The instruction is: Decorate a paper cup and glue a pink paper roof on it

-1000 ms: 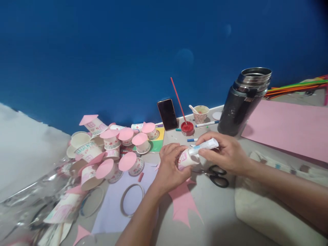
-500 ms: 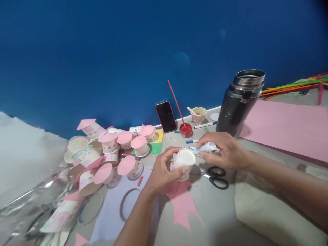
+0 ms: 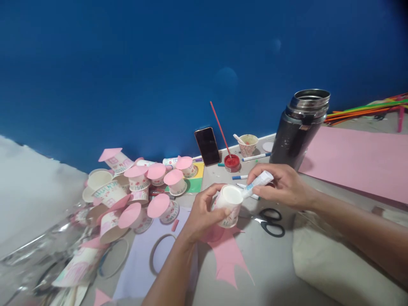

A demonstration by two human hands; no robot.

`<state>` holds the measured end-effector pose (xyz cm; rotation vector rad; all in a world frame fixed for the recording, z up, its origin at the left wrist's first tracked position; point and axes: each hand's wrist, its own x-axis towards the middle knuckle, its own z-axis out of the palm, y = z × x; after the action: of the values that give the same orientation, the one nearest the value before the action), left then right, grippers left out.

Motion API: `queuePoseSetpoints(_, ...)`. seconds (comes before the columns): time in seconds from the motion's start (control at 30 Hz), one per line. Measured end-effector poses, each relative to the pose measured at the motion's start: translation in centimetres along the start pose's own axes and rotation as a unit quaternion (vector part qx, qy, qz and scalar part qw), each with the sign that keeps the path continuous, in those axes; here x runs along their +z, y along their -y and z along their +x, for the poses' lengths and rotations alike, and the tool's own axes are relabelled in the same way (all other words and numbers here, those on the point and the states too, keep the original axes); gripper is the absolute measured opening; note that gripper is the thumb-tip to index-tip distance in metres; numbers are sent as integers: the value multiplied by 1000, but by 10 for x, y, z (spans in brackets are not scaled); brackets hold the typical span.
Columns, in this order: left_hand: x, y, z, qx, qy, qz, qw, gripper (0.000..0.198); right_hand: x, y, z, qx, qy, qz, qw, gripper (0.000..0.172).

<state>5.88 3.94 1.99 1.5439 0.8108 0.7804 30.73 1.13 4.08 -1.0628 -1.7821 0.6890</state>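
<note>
My left hand (image 3: pixel 205 212) is wrapped around a small white paper cup (image 3: pixel 232 206) with drawings on its side. The cup's round white base faces up. In my right hand (image 3: pixel 282 187) is a small white glue tube (image 3: pixel 256 183) with blue print, pinched between thumb and fingers. Its lower end is against or very near the cup's top rim. Below the cup lies a cut pink paper scrap (image 3: pixel 228 255). Black-handled scissors (image 3: pixel 270 222) rest just right of the cup, their blades partly hidden.
Several decorated cups with pink paper roofs (image 3: pixel 158 206) crowd the left, near a tape roll (image 3: pixel 156 255) on lilac paper (image 3: pixel 135 267). Along the blue wall stand a phone (image 3: pixel 208 146), a red paint pot (image 3: pixel 232 162) and a black flask (image 3: pixel 290 136). Pink sheet (image 3: pixel 353 161) lies right.
My right hand has tilted the glue tube more upright, its lower end now at the cup's rim. The cup stays in my left hand, shifted very slightly.
</note>
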Motion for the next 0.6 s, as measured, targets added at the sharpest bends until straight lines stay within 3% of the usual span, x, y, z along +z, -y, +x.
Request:
queuePoseSetpoints(0.27,4,-1,1,-4,-27,106,994,41,-1,9,-1,-158,29,-3,987,15)
queuePoseSetpoints(0.4,7,-3,0,8,-14,181,983,39,1,11,-4,-169,63,-8,983,21)
queuePoseSetpoints(0.6,14,-4,-4,76,20,255,964,43,2,6,-4,-176,79,-32,981,21)
